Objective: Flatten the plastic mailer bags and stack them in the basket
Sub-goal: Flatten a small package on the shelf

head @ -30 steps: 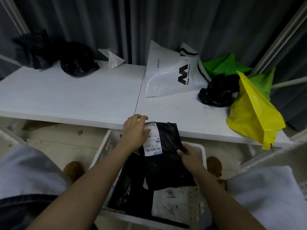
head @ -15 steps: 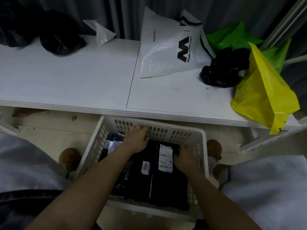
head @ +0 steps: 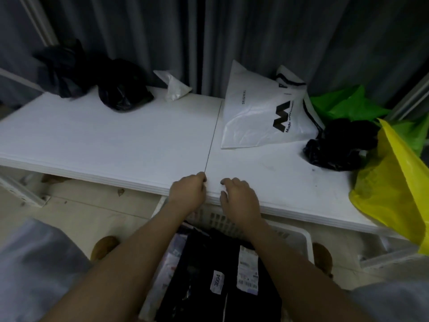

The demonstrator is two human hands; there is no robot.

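At centre frame, above the counter [head: 116, 140] front edge, the left hand [head: 186, 192] and right hand [head: 241, 198] hang side by side, fingers loosely curled, holding nothing. Below them, the white basket [head: 306, 240] holds flat black mailers [head: 202, 270] with labels. At upper right lie a white bag [head: 253, 112], a black bag [head: 336, 147], green and yellow ones; black bags sit upper left.

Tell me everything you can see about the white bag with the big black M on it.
The white bag is glossy, crinkled plastic, printed with a large black M, small lettering beside it and a small vertical word near its left side. It lies mostly flat at the back right of the white table, its top leaning on the grey curtain. A black crumpled bag sits at its right edge. Neither hand touches it.
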